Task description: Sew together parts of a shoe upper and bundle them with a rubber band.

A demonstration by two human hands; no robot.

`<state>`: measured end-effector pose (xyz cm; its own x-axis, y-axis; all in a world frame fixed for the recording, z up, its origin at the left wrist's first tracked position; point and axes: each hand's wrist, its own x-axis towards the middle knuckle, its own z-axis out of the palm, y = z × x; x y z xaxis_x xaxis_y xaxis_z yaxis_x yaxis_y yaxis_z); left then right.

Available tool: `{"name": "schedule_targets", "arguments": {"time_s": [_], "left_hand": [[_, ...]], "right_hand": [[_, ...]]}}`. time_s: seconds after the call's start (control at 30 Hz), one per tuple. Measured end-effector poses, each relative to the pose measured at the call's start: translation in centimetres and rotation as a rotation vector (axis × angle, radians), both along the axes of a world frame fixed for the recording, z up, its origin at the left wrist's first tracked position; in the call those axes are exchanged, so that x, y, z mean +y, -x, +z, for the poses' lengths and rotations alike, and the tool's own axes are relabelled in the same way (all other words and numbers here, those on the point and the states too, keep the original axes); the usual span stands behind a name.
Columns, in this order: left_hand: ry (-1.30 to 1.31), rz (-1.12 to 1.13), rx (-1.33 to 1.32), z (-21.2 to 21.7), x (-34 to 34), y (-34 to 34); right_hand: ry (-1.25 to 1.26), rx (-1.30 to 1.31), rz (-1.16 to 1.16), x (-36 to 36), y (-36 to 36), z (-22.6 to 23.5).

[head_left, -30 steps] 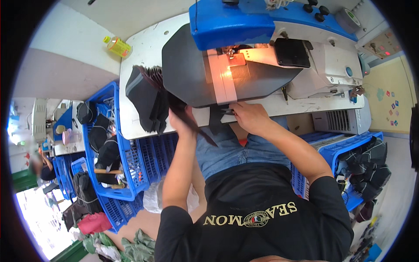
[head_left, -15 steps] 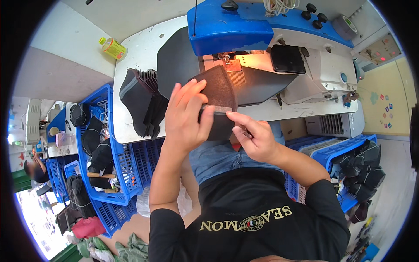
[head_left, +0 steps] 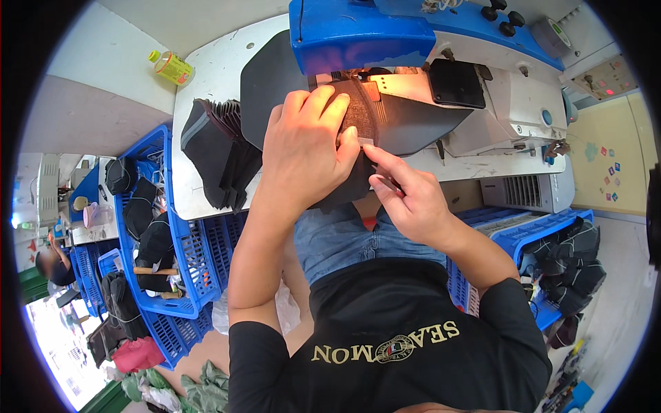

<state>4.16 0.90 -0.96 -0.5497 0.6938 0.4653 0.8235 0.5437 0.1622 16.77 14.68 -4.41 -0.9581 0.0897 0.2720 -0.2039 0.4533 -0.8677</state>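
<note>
A dark brown fabric panel (head_left: pixel 361 113) lies under the lamp at the head of a blue and white sewing machine (head_left: pixel 358 41), its far end beneath the needle area. My left hand (head_left: pixel 306 148) rests flat on it, fingers stretched out and thumb pressing near a short grey strip (head_left: pixel 366 142). At that strip's right end, the index fingertip of my right hand (head_left: pixel 412 199) touches the edge. Its other fingers are curled round a thin dark item too hidden to name. Black cloth hangs below the panel toward my lap. My left hand covers the needle area in part.
Left on the white table (head_left: pixel 206 58) lies a stack of dark cut pieces (head_left: pixel 219 155), with a yellow-capped bottle (head_left: pixel 172 67) behind. A black phone (head_left: pixel 457 84) lies on the machine bed. Blue crates (head_left: pixel 169 227) with dark bundles flank me. A person (head_left: pixel 60 265) is far left.
Both hands have moved with the panel away from me, toward the needle. The panel's far end now reaches under the machine head, and my left hand covers more of it.
</note>
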Motion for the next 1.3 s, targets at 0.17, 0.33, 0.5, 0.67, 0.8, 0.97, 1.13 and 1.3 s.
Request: {"name": "schedule_targets", "arguments": {"time_s": [0.17, 0.33, 0.5, 0.67, 0.8, 0.97, 1.13, 1.3], "left_hand": [[0.034, -0.09, -0.083, 1.2, -1.1, 0.6], [0.03, -0.132, -0.143, 1.3, -1.4, 1.3], [-0.036, -0.156, -0.188, 1.6, -1.3, 1.9], [-0.049, -0.157, -0.214, 1.5, -1.1, 2.5], [-0.042, -0.172, -0.23, 1.3, -1.2, 3.2], [-0.019, -0.176, -0.158, 1.1, -1.2, 3.4], [0.034, -0.164, -0.094, 1.4, -1.0, 3.5], [0.059, -0.162, -0.056, 0.8, -1.1, 4.8]], "right_hand": [[-0.163, 0.018, -0.001, -0.1, -0.2, 1.0], [-0.25, -0.02, 0.013, -0.2, -0.1, 1.3], [-0.34, 0.001, -0.008, -0.3, 0.6, 1.6], [-0.467, 0.015, -0.041, -0.5, 1.0, 1.9], [-0.608, 0.013, -0.061, -0.6, 1.5, 2.7], [-0.724, -0.004, -0.103, -0.6, 2.4, 3.6], [-0.795, -0.012, -0.114, 0.1, 3.4, 4.1], [-0.778, -0.018, -0.103, 0.5, 4.2, 4.0]]}}
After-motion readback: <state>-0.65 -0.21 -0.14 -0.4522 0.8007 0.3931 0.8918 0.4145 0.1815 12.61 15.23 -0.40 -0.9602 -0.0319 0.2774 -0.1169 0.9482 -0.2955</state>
